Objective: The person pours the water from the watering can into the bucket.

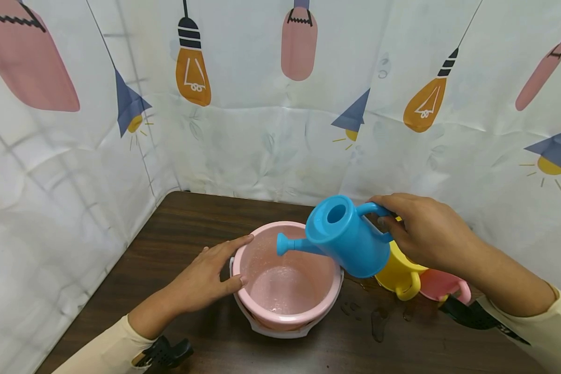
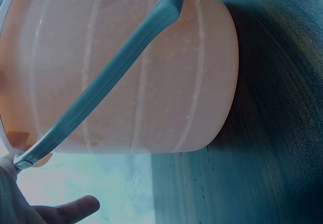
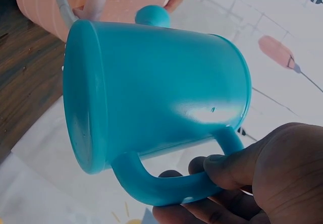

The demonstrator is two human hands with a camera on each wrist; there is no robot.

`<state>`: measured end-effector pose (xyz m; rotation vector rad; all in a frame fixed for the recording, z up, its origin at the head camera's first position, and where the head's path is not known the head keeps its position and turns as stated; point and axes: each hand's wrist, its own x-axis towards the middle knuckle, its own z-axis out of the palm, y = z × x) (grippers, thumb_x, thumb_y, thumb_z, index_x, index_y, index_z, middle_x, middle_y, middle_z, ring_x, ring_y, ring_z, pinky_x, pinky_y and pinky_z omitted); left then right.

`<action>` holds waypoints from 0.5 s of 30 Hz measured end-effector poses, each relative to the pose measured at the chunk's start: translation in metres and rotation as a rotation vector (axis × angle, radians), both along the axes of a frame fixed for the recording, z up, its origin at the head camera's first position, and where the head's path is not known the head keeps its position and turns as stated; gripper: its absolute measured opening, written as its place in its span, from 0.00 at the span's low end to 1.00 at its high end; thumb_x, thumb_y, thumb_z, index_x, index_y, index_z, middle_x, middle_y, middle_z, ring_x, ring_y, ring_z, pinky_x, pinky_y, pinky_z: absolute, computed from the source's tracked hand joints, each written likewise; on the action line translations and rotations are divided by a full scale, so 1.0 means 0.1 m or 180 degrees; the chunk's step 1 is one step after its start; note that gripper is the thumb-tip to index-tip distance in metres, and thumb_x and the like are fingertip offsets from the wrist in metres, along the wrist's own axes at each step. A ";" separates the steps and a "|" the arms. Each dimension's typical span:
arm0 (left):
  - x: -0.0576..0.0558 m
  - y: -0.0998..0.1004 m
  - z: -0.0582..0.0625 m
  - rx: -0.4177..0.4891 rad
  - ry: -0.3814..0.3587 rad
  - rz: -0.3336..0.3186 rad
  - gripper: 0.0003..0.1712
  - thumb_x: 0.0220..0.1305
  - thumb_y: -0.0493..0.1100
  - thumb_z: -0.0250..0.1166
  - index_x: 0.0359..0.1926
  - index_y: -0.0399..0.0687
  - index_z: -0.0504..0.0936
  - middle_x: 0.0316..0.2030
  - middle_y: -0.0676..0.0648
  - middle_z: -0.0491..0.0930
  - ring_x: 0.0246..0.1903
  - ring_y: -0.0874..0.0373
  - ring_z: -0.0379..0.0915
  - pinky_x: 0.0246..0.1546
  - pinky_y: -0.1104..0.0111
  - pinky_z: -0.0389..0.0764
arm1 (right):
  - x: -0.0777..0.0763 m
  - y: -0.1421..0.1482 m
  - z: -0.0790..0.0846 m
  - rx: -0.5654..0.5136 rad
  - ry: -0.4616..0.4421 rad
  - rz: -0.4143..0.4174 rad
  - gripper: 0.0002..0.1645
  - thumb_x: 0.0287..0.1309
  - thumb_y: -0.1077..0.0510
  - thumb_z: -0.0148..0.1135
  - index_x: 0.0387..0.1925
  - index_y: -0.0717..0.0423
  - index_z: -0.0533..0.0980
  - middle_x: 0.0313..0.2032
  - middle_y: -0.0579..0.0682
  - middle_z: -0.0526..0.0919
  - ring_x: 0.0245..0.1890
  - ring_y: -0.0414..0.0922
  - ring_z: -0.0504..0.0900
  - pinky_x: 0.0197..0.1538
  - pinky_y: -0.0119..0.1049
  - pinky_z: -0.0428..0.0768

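Note:
My right hand (image 1: 425,228) grips the handle of a blue watering can (image 1: 348,241), fingers curled round it in the right wrist view. The can is tilted, its spout (image 1: 299,245) over the mouth of a pink bucket (image 1: 290,317). Droplets and a wet sheen show on the bucket's inner wall and bottom. At the bucket's left rim rests my left hand (image 1: 201,280), with index finger and thumb spread along the edge. In the left wrist view the bucket's handle (image 2: 111,82) slants down across its ribbed side, and one finger (image 2: 75,209) sticks out straight.
Behind the can, to the right, stand a yellow cup-like vessel with a handle (image 1: 397,272) and a pink one (image 1: 439,284). Small puddles (image 1: 378,322) dot the dark wooden table (image 1: 196,218) right of the bucket. A white patterned curtain (image 1: 252,145) surrounds the back and left.

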<state>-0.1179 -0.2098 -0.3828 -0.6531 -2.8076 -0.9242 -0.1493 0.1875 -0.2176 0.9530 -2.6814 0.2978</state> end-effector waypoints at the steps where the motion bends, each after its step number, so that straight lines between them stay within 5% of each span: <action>1: 0.00 0.00 0.00 -0.0003 0.0004 0.0000 0.43 0.66 0.60 0.66 0.79 0.73 0.58 0.71 0.48 0.68 0.70 0.45 0.63 0.63 0.25 0.51 | 0.00 0.00 0.00 0.0003 0.0002 0.0003 0.22 0.61 0.66 0.69 0.58 0.56 0.81 0.45 0.49 0.87 0.38 0.49 0.86 0.38 0.53 0.86; 15: 0.00 0.00 0.00 -0.0037 -0.0044 0.0031 0.44 0.66 0.60 0.66 0.79 0.74 0.57 0.72 0.48 0.68 0.71 0.45 0.62 0.64 0.26 0.50 | -0.01 -0.01 0.00 -0.0005 0.0042 0.0031 0.21 0.61 0.65 0.69 0.57 0.54 0.82 0.44 0.47 0.87 0.36 0.46 0.84 0.37 0.50 0.85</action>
